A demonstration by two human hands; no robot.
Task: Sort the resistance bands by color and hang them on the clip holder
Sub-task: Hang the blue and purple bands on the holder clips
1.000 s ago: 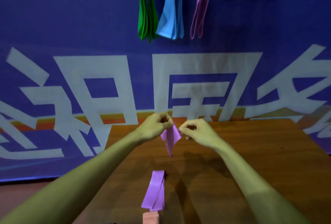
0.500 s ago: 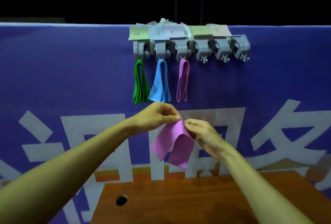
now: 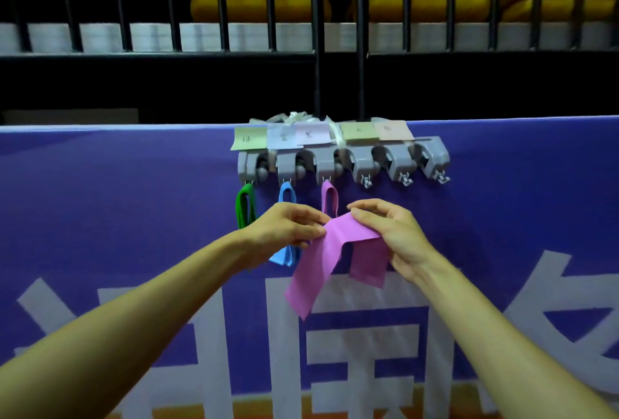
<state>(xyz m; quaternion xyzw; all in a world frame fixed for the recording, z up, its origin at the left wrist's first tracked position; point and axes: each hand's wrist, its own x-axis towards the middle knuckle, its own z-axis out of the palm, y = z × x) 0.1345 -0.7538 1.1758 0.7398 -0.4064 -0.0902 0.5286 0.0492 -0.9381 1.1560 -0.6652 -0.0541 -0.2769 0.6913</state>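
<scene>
Left hand (image 3: 288, 231) and right hand (image 3: 392, 237) each pinch the top fold of the loose purple band (image 3: 330, 251), held in the air just under the clip holder (image 3: 341, 164), ends dangling. Likely step: raise the fold to the third clip from the holder's left end and keep it narrow. The hung purple band (image 3: 329, 199) crowds that clip. The blue band (image 3: 287, 197) and green band (image 3: 246, 205) are partly behind the left hand. Paper labels (image 3: 315, 133) sit along the top edge.

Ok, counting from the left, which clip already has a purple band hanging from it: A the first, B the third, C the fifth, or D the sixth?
B: the hung purple band dangles from the third clip, right of the green band and blue band; left hand and right hand pinch a loose purple band.
</scene>
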